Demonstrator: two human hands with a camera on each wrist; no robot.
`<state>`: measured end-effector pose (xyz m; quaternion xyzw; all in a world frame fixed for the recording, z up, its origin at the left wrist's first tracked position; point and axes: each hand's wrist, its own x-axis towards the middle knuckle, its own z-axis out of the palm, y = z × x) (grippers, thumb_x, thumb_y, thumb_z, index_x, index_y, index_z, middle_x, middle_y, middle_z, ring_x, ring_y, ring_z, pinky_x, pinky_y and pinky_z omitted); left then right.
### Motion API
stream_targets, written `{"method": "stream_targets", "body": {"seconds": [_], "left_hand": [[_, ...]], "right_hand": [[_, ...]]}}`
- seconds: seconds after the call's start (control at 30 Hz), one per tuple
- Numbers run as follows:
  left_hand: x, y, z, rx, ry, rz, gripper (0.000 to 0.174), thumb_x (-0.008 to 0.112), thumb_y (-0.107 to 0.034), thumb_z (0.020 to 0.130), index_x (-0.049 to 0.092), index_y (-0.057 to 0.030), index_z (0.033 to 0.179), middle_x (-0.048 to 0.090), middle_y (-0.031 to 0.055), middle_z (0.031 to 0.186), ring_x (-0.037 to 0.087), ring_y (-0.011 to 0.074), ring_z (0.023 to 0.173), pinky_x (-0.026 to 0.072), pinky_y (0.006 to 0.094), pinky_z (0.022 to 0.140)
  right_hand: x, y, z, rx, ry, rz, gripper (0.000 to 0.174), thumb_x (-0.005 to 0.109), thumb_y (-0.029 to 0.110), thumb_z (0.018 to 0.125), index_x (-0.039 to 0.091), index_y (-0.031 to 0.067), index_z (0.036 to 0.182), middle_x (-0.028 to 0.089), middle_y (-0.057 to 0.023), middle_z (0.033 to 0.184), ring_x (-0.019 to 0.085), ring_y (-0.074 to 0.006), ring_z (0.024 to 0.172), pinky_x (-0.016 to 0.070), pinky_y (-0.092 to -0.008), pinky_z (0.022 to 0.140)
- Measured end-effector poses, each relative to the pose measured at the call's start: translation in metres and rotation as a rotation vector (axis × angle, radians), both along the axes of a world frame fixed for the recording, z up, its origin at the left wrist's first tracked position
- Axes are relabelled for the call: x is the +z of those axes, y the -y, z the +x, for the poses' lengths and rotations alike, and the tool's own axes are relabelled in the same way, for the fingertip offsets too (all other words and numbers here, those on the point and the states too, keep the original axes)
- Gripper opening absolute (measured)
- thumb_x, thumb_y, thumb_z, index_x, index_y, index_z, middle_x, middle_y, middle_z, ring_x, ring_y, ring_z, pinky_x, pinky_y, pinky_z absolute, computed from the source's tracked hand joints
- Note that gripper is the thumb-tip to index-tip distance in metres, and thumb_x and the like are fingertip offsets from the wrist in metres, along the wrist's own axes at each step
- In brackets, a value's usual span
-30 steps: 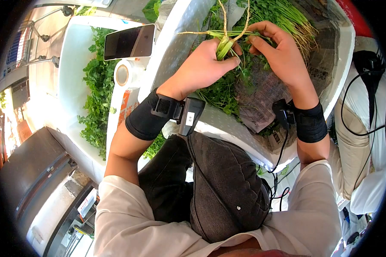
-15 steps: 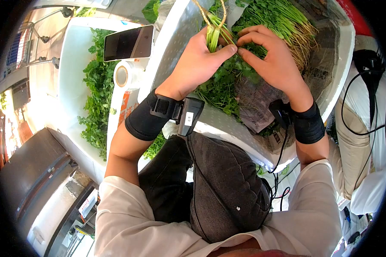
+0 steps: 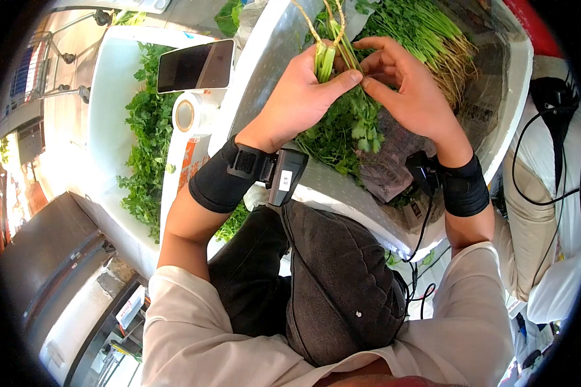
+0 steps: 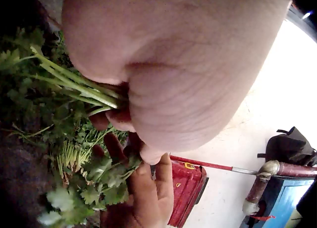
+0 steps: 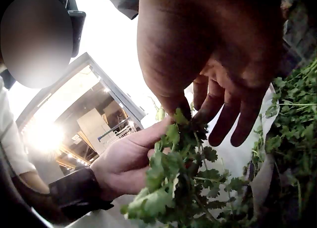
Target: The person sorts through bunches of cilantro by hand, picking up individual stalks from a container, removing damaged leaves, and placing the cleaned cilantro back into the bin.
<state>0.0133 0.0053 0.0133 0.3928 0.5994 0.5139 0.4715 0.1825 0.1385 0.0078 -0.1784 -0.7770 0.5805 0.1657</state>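
In the head view my left hand (image 3: 294, 97) grips a small bunch of coriander (image 3: 325, 59), its pale roots pointing up and away. The left wrist view shows the green stems (image 4: 84, 86) passing into that hand's curled fingers. Close against the left thumb tip, my right hand (image 3: 410, 90) pinches at the bunch with thumb and forefinger. Leaves (image 3: 366, 122) hang below the two hands. In the right wrist view, leafy sprigs (image 5: 173, 173) sit at the right thumb, while the other right fingers hang loosely apart.
Both hands are over a white foam box (image 3: 526, 97) lined with newspaper (image 3: 394, 158). Rooted coriander (image 3: 426, 32) lies along its far side. On the left stands another white box (image 3: 110, 84) of greens, with a phone (image 3: 195, 66) and a plastic roll (image 3: 186, 116) beside it.
Both hands have shifted slightly left, and the bunch has turned so its stems stand more upright. The right fingers have come to the left thumb, and leaves now hang below them.
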Motion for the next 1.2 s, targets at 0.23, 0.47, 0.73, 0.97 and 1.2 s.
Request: {"method": "stream_targets", "body": {"seconds": [0.23, 0.47, 0.73, 0.97, 1.2], "left_hand": [[-0.004, -0.001, 0.0, 0.028, 0.038, 0.032, 0.022, 0.069, -0.014, 0.101, 0.062, -0.003, 0.119, 0.067, -0.0018, 0.102, 0.061, 0.0068, 0.094, 0.0514, 0.026, 0.085], [-0.008, -0.001, 0.0, 0.027, 0.0, 0.031, 0.021, 0.069, -0.014, 0.101, 0.063, -0.0031, 0.117, 0.067, -0.002, 0.1, 0.061, 0.0069, 0.092, 0.0513, 0.0261, 0.083], [-0.006, -0.001, 0.001, -0.028, -0.111, 0.036, 0.021, 0.07, -0.016, 0.1, 0.064, -0.0026, 0.115, 0.067, -0.0016, 0.095, 0.06, 0.0076, 0.087, 0.0509, 0.0265, 0.08], [0.0, 0.002, 0.001, -0.05, -0.153, -0.064, 0.026, 0.067, -0.024, 0.101, 0.067, -0.0018, 0.116, 0.065, -0.0035, 0.091, 0.056, 0.0053, 0.082, 0.0481, 0.0255, 0.074], [0.002, 0.001, 0.002, -0.043, -0.144, -0.089, 0.028, 0.067, -0.021, 0.1, 0.067, -0.0001, 0.118, 0.07, 0.0001, 0.098, 0.06, 0.0083, 0.091, 0.0509, 0.0291, 0.082]], "right_hand": [[0.008, 0.0, -0.002, 0.049, 0.035, -0.29, 0.049, 0.067, 0.006, 0.096, 0.049, 0.0028, 0.142, 0.06, -0.0061, 0.109, 0.061, -0.0093, 0.092, 0.0513, -0.0257, 0.076], [0.007, -0.001, -0.001, 0.037, 0.031, -0.257, 0.05, 0.069, 0.006, 0.095, 0.051, 0.0029, 0.142, 0.061, -0.006, 0.11, 0.061, -0.0096, 0.093, 0.0515, -0.0251, 0.078], [0.009, -0.005, -0.001, 0.008, 0.042, -0.211, 0.044, 0.069, 0.004, 0.092, 0.058, 0.0021, 0.135, 0.067, -0.0074, 0.104, 0.062, -0.0123, 0.097, 0.0517, -0.027, 0.085], [0.009, -0.003, 0.0, -0.006, 0.04, 0.002, 0.042, 0.07, 0.006, 0.091, 0.059, 0.0019, 0.132, 0.067, -0.0076, 0.102, 0.064, -0.0146, 0.099, 0.0524, -0.0305, 0.087], [0.007, -0.002, 0.0, -0.001, 0.088, -0.054, 0.039, 0.072, 0.011, 0.092, 0.063, 0.0029, 0.129, 0.069, -0.0071, 0.097, 0.064, -0.014, 0.093, 0.0515, -0.0314, 0.081]]}}
